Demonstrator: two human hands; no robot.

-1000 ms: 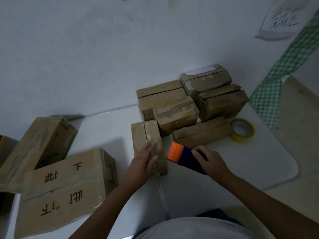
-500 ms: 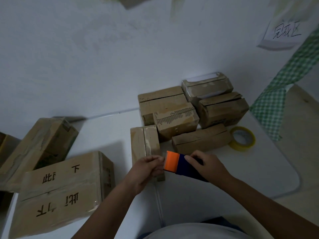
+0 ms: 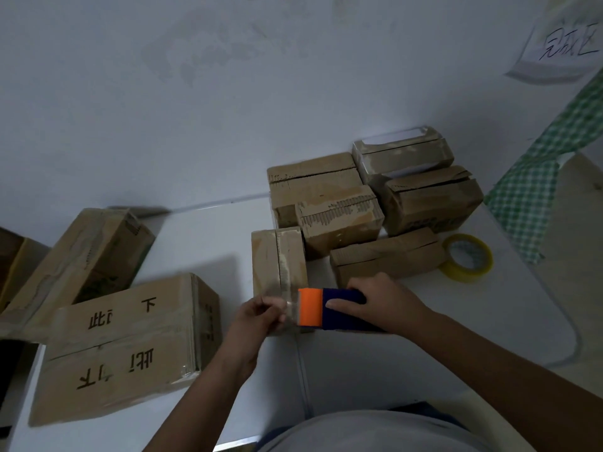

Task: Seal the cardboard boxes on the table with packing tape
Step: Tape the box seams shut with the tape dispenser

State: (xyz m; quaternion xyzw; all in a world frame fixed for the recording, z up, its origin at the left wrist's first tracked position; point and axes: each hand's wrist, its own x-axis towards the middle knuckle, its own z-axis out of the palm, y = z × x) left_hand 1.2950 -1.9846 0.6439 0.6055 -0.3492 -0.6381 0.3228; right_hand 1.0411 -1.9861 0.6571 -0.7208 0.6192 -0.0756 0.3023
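A small cardboard box (image 3: 279, 259) lies in front of me on the white table (image 3: 424, 347), its top seam running away from me. My right hand (image 3: 375, 301) grips an orange and dark blue tape dispenser (image 3: 329, 308) at the box's near right corner. My left hand (image 3: 261, 316) pinches the clear tape end (image 3: 291, 306) coming off the dispenser, at the near end of the box. Several more small boxes (image 3: 339, 216) are clustered behind it.
A yellow tape roll (image 3: 466, 257) lies to the right of the cluster. A large printed box (image 3: 120, 347) and another box (image 3: 88, 256) lie at the left. A green checked cloth (image 3: 535, 190) hangs at the right, past the table's rounded edge.
My left hand left the top of the small box and took hold of the tape end. The dispenser moved slightly toward the left hand.
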